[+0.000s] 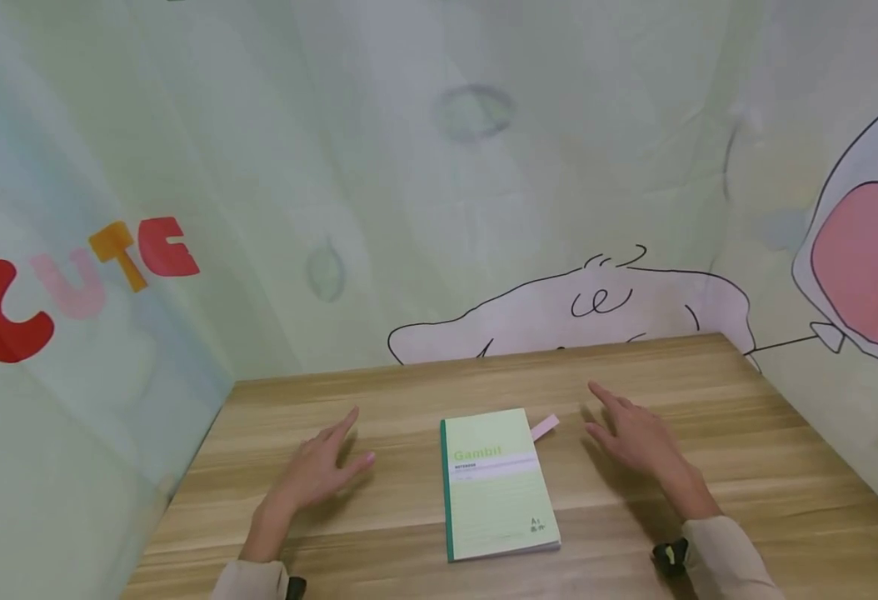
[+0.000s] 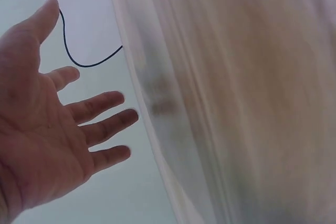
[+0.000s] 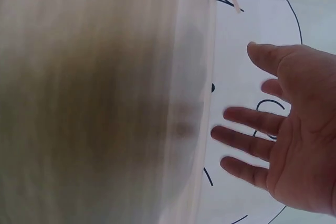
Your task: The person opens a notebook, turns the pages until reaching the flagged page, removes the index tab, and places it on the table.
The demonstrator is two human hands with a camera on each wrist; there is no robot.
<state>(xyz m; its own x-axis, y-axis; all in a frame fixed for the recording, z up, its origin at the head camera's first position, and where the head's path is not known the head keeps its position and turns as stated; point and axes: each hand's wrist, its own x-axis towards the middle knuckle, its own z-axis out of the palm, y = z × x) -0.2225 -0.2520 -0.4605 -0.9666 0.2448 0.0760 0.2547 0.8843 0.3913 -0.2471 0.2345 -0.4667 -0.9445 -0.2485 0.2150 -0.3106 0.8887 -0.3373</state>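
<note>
A pale green notebook (image 1: 495, 500) with a dark green spine lies on the wooden table between the two hands. From under its upper right side sticks a pink strip (image 1: 545, 427). To the left of the notebook is my left hand (image 1: 315, 471), thumb and index finger spread apart, holding nothing. My right hand (image 1: 637, 437) is on the other side, close to the pink strip, likewise with fingers extended. The left wrist view shows the left palm (image 2: 42, 129) with spread fingers, and the right palm (image 3: 310, 145) appears the same way in the right wrist view.
The wooden table (image 1: 409, 375) reaches back to a printed curtain (image 1: 379, 167) hanging behind it and at both sides. The curtain bears coloured letters on the left and a cartoon outline at the back. Dark straps (image 1: 670, 556) sit at the wrists.
</note>
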